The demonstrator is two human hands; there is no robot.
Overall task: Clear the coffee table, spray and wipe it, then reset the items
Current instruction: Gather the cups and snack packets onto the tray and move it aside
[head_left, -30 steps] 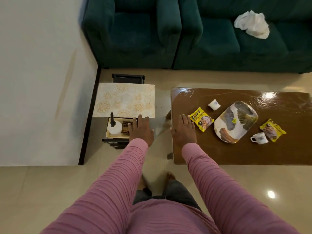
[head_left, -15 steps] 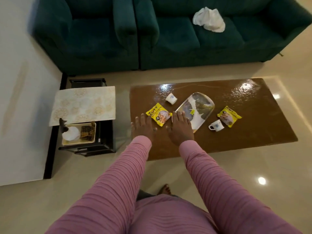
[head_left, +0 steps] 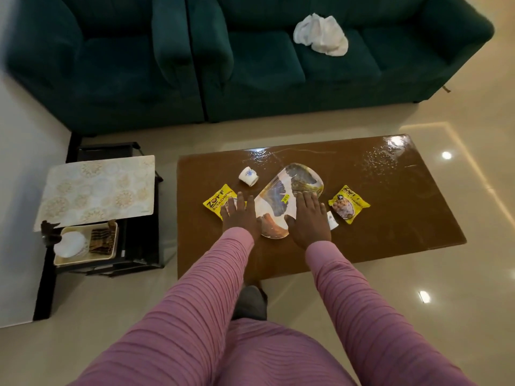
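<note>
A glossy brown coffee table (head_left: 390,218) carries a patterned oval tray (head_left: 281,196), two yellow snack packets (head_left: 216,201) (head_left: 349,204) and two white cups. One cup (head_left: 248,176) lies left of the tray's far end. The other cup (head_left: 332,220) is mostly hidden behind my right hand. My left hand (head_left: 240,218) is spread with straight fingers at the tray's left edge, partly over the left packet. My right hand (head_left: 309,218) is spread flat over the tray's right edge. Neither hand holds anything.
A dark side table (head_left: 97,188) with a patterned mat stands left of the coffee table; its lower shelf holds a tray with a white spray bottle (head_left: 68,242) and a folded cloth (head_left: 102,240). A green sofa (head_left: 250,65) behind carries a crumpled white cloth (head_left: 322,34).
Both hands moved from the side table and the coffee table's left edge rightward to either side of the oval tray. The view swung right with them.
</note>
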